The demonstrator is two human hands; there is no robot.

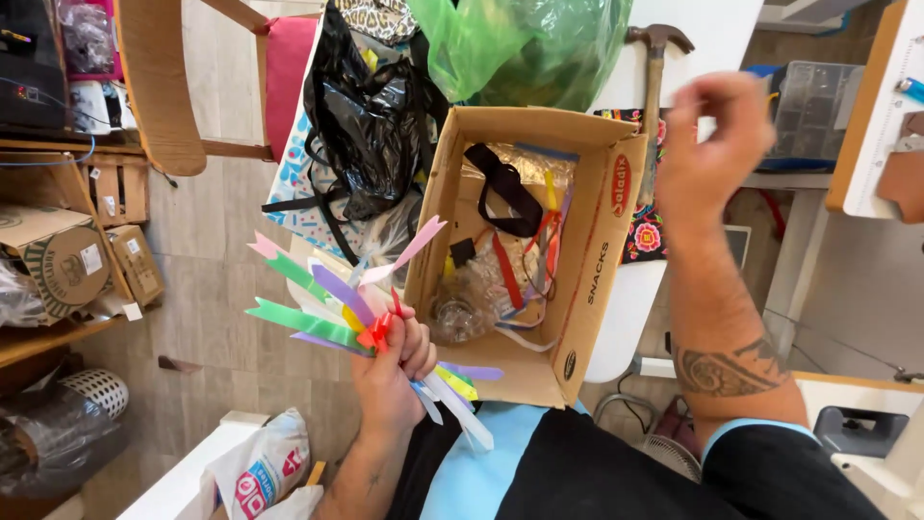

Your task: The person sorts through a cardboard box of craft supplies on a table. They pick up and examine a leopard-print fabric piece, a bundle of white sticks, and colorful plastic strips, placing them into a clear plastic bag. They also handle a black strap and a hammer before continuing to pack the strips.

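Note:
My left hand [393,374] is closed around a fan of coloured paper strips [322,300], pink, green, purple, yellow and white, pinched together with a red clip-like piece at the fist. The fan sits just left of an open cardboard box [599,241]. Inside the box lie a black strap [505,188], more coloured strips and clear plastic bags [462,303]. My right hand [714,144] is raised to the right of the box, blurred, its fingers bunched together. I see nothing in it.
A hammer [654,91] lies beyond the box on the white table. A green plastic bag [520,43] and a black one [366,116] crowd the box's far side. A wooden chair [159,82], cartons [58,255] and a printed white bag [260,472] stand on the floor.

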